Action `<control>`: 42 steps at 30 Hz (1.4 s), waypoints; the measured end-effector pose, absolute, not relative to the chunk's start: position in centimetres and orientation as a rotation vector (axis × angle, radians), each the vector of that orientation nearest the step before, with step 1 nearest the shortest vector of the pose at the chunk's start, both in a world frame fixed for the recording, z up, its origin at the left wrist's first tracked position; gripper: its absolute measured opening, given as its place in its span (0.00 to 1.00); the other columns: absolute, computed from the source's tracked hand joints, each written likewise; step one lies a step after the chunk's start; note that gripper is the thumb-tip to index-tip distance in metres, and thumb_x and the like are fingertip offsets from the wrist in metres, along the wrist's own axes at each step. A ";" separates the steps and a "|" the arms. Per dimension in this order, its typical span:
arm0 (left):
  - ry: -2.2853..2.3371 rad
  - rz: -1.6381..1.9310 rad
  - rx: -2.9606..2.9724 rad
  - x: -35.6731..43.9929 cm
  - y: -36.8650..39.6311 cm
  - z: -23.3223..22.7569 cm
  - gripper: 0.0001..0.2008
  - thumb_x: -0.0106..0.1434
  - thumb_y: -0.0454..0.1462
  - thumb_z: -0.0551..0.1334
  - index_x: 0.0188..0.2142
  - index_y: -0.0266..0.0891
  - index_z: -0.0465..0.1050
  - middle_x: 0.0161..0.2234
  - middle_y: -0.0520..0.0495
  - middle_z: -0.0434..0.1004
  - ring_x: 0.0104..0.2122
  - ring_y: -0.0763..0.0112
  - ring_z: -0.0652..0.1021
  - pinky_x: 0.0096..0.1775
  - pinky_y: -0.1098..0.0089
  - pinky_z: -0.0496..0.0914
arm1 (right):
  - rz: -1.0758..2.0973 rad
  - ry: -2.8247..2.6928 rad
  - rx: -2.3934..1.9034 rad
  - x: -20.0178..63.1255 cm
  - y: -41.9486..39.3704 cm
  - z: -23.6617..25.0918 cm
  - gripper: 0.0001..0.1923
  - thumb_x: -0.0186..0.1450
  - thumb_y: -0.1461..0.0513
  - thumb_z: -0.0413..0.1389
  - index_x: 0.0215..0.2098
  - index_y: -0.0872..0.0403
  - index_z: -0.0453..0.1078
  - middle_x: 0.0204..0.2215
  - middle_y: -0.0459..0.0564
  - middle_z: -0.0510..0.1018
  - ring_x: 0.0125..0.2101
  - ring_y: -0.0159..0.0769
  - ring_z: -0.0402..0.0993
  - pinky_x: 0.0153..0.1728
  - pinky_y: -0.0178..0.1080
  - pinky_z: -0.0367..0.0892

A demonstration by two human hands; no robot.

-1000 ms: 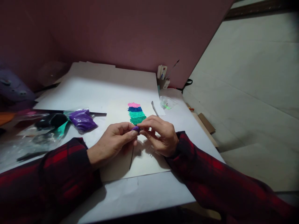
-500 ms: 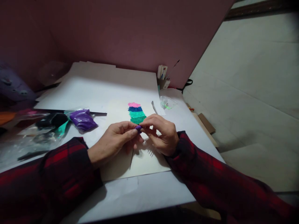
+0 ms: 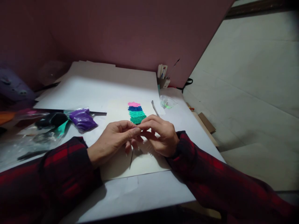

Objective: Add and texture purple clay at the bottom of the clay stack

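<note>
1. One white sheet (image 3: 100,90) covers the table, with a cream card (image 3: 144,160) lying on it near the front edge.
2. Both hands meet above the card: left hand (image 3: 112,141) and right hand (image 3: 158,135), fingertips pinched together and touching; whatever they pinch is hidden.
3. Purple bag (image 3: 82,119) lies well to the left.
4. Banded pink, blue and green patch (image 3: 136,112) sits on the card just beyond the fingertips.

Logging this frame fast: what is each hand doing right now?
Left hand: fingertips pinched shut against the right's; what it holds is hidden.
Right hand: fingertips pinched shut likewise; contents cannot be told.
</note>
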State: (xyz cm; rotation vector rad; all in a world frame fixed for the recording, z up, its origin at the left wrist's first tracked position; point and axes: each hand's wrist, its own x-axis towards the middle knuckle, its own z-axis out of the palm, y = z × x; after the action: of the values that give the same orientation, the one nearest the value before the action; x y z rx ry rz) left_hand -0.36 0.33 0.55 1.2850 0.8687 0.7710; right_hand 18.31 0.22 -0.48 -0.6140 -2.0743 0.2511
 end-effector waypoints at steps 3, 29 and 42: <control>0.858 0.776 1.273 -0.3 0.3 0.5 0.12 0.59 0.43 0.66 0.32 0.35 0.71 0.24 0.52 0.75 0.18 0.79 0.72 0.21 0.77 0.64 | 0.265 -2.066 -0.599 18.2 0.2 -0.5 0.08 0.63 0.69 0.53 0.40 0.59 0.72 0.34 0.54 0.75 0.34 0.33 0.73 0.31 0.37 0.74; 0.769 0.820 1.187 -0.3 0.2 0.3 0.07 0.59 0.38 0.64 0.32 0.35 0.70 0.23 0.50 0.76 0.20 0.75 0.73 0.24 0.75 0.67 | 0.231 -2.058 -0.649 18.1 0.3 -0.7 0.07 0.64 0.67 0.55 0.40 0.58 0.71 0.30 0.52 0.76 0.30 0.33 0.71 0.28 0.37 0.72; 0.793 0.810 1.230 -0.6 0.2 0.0 0.15 0.64 0.45 0.60 0.31 0.36 0.76 0.23 0.49 0.75 0.19 0.77 0.71 0.22 0.76 0.65 | 0.236 -2.003 -0.680 18.1 0.5 -0.8 0.06 0.65 0.68 0.52 0.38 0.56 0.71 0.30 0.51 0.75 0.31 0.33 0.71 0.30 0.38 0.71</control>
State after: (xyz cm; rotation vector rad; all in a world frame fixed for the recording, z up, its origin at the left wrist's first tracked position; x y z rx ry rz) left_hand -0.62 0.23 0.00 1.2303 0.7928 0.8101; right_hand 18.15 0.47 -0.78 -0.6799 -2.0028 0.2362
